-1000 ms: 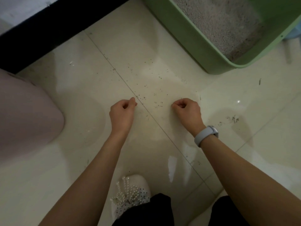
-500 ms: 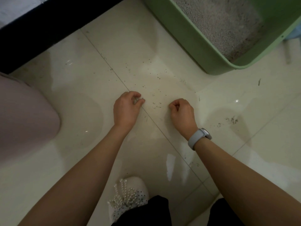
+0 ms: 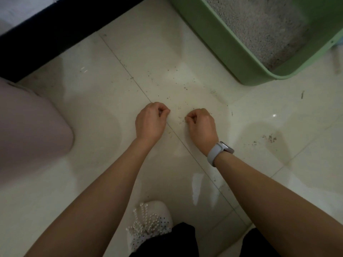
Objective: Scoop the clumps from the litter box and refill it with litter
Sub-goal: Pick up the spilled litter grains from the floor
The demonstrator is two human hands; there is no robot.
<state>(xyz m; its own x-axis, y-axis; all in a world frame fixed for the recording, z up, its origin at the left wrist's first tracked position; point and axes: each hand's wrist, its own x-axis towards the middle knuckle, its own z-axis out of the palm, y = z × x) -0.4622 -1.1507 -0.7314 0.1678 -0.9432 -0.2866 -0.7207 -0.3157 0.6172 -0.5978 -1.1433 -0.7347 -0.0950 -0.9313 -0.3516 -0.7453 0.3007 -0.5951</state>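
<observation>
The green litter box (image 3: 219, 43) stands on the floor at the top right, with grey litter (image 3: 259, 26) inside. Spilled litter grains (image 3: 178, 108) dot the pale tiles in front of it. My left hand (image 3: 150, 123) is down on the floor left of the tile seam, fingers curled in against the thumb, pinching grains. My right hand (image 3: 201, 127), with a grey watch at the wrist, sits just right of it, its fingertips curled and pinching at grains on the tile. The two hands are a short gap apart.
A pinkish rounded bin (image 3: 31, 127) stands at the left. A dark baseboard (image 3: 55, 34) runs along the top left. My white beaded shoe (image 3: 148, 223) is at the bottom centre. A smudge of dirt (image 3: 270, 139) marks the tile at the right.
Both hands have drawn closer together over the scattered grains. My left hand shifted right and its fingers curled in tighter. The view edged slightly nearer the floor.
</observation>
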